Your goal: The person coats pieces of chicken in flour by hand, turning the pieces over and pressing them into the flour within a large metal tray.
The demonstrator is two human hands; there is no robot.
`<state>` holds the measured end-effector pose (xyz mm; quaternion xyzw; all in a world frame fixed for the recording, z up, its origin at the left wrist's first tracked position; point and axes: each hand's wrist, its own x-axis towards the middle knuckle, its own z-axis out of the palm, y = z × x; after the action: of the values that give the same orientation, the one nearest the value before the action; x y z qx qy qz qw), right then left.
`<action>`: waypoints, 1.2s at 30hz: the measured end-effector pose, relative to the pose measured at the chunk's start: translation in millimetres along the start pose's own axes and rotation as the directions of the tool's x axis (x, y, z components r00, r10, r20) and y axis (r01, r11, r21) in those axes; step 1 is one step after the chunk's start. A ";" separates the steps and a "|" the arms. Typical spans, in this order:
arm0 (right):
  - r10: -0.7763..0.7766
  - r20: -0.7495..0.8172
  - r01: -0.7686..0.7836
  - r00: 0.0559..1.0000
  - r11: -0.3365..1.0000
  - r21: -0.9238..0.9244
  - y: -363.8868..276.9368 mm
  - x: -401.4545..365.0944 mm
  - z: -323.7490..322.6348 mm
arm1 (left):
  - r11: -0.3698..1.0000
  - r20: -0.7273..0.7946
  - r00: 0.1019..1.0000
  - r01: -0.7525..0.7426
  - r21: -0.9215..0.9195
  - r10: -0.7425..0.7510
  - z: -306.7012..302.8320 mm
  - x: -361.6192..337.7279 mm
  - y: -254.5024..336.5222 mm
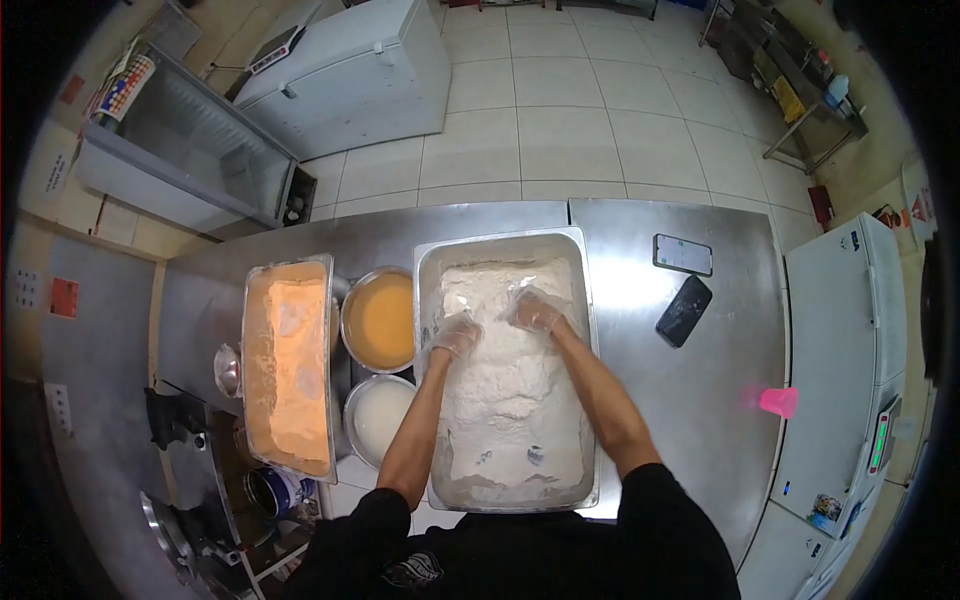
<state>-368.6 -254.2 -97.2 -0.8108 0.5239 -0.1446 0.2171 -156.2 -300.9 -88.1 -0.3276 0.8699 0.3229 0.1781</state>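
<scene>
Flour (510, 400) under left hand (458, 335), right hand (533, 312), both palm-down, gloved

floor: pale tiles (560, 130) | upper left: white chest freezer (350, 70) | right: second freezer (850, 330)

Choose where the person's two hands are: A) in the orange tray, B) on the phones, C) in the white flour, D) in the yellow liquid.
C: the left hand and right hand both sit in the white flour of the large steel tray.
</scene>
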 end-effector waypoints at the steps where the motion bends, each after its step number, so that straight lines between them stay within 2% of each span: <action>1: -0.055 -0.005 0.054 0.998 0.996 -0.065 -0.3 -9.7 5.5 | 1.000 0.065 0.998 -0.009 0.008 0.009 -1.3 -8.5 4.2; 2: -0.128 0.048 0.107 0.991 0.946 0.306 13.3 -13.6 7.0 | 1.000 0.112 0.994 -0.011 0.018 0.009 -5.1 -15.4 7.7; 3: -0.215 0.070 0.124 0.974 0.765 0.631 43.8 -12.2 19.7 | 0.999 0.119 0.993 -0.014 0.040 0.009 -7.4 -11.3 0.7; 4: -0.305 0.059 0.100 0.951 0.483 0.870 64.4 -6.4 31.3 | 0.998 0.126 0.992 -0.017 0.062 0.009 -9.2 -7.0 -6.8; 5: -0.266 0.055 0.120 0.962 0.599 0.792 69.2 3.9 40.9 | 0.996 0.133 0.991 -0.022 0.084 0.010 -12.8 -1.5 -12.8; 8: -0.139 0.016 0.116 0.990 0.877 0.467 60.1 42.6 71.7 | 0.993 0.041 0.992 0.117 -0.018 -0.116 -85.6 14.6 21.7; 10: -0.069 -0.043 0.075 0.997 0.981 0.177 52.8 66.5 68.5 | 0.997 -0.278 0.959 0.035 -0.075 -0.055 -58.9 55.1 -16.4; 11: 0.038 -0.012 -0.037 0.999 0.995 0.090 11.8 60.9 29.4 | 0.996 -0.435 0.900 -0.009 -0.094 -0.033 -39.6 86.8 -46.7; 12: 0.023 0.015 -0.024 1.000 0.994 0.107 -3.1 58.7 13.3 | 0.989 -0.433 0.901 0.050 0.142 0.017 -36.0 92.3 -49.4; 13: 0.008 0.043 -0.013 0.999 0.992 0.124 -17.5 56.5 -2.0 | 0.923 -0.429 0.901 0.109 0.370 0.066 -33.2 97.0 -51.1; 15: 0.054 0.123 -0.067 0.991 0.992 0.106 -21.3 32.7 -21.7 | 0.915 -0.209 0.976 0.036 0.401 0.054 -51.2 24.6 16.0; 16: 0.111 0.157 -0.125 0.981 0.989 0.083 -21.1 18.5 -38.0 | 0.913 -0.187 0.980 0.018 0.408 0.065 -34.8 14.9 15.9; 18: 0.256 0.177 -0.265 0.950 0.964 0.030 -36.1 -11.6 -72.8 | 0.922 -0.207 0.976 0.015 0.386 0.071 14.8 2.2 1.5; 20: 0.433 0.105 -0.433 0.895 0.901 -0.022 -79.9 -34.9 -98.3 | 0.938 -0.231 0.972 0.041 0.344 0.042 55.2 -13.5 -7.7; 21: 0.549 0.102 -0.543 0.830 0.836 -0.077 -95.0 -48.3 -92.4 | 0.949 -0.236 0.972 0.063 0.308 0.012 70.1 -22.4 -8.5; 22: 0.594 0.090 -0.586 0.800 0.804 -0.098 -99.5 -54.8 -72.6 | 0.959 -0.236 0.971 0.091 0.270 -0.026 82.6 -28.0 -9.9; 25: 0.643 0.063 -0.646 0.763 0.760 0.064 -77.0 -77.2 4.3 | 0.967 -0.246 0.946 0.237 0.089 -0.209 115.6 -44.8 -13.2; 27: 0.664 0.017 -0.648 0.747 0.723 0.238 -61.3 -85.9 42.6 | 0.918 -0.265 0.880 0.364 -0.157 -0.394 121.7 -49.9 -7.4; 28: 0.690 0.074 -0.627 0.720 0.603 0.493 -70.5 -89.0 36.2 | 0.719 -0.194 0.775 0.420 -0.554 -0.602 87.2 -69.0 38.4; 29: 0.706 0.148 -0.564 0.693 0.402 0.721 -79.7 -89.0 28.4 | 0.663 -0.136 0.786 0.399 -0.633 -0.603 74.6 -67.2 46.0; 30: 0.718 0.209 -0.485 0.664 0.200 0.851 -90.0 -91.6 21.9 | 0.592 -0.071 0.796 0.383 -0.709 -0.601 68.0 -66.0 51.7; 31: 0.727 0.253 -0.394 0.638 0.027 0.919 -95.9 -92.1 13.8 | 0.519 -0.016 0.808 0.362 -0.774 -0.589 63.7 -63.1 52.9; 32: 0.736 0.260 -0.332 0.625 -0.051 0.942 -100.2 -92.2 4.0 | 0.510 -0.092 0.829 0.249 -0.823 -0.552 75.1 -43.2 37.3; 33: 0.745 0.253 -0.301 0.617 -0.073 0.951 -102.7 -94.4 -5.4 | 0.496 -0.163 0.840 0.139 -0.857 -0.517 90.4 -25.3 19.4; 35: 0.756 0.215 -0.313 0.619 -0.014 0.950 -101.2 -96.4 -25.8 | 0.231 -0.045 0.866 0.083 -0.969 -0.498 24.4 -65.7 50.7; 36: 0.756 0.184 -0.365 0.628 0.077 0.928 -98.5 -96.0 -35.3 | 0.388 -0.060 0.835 0.189 -0.902 -0.546 -2.7 -71.2 53.9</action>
<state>-346.7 -138.6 -17.8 -0.2257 0.6503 -0.4509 0.5682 -142.0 -239.2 -25.0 -0.6101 0.5025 0.6040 -0.1017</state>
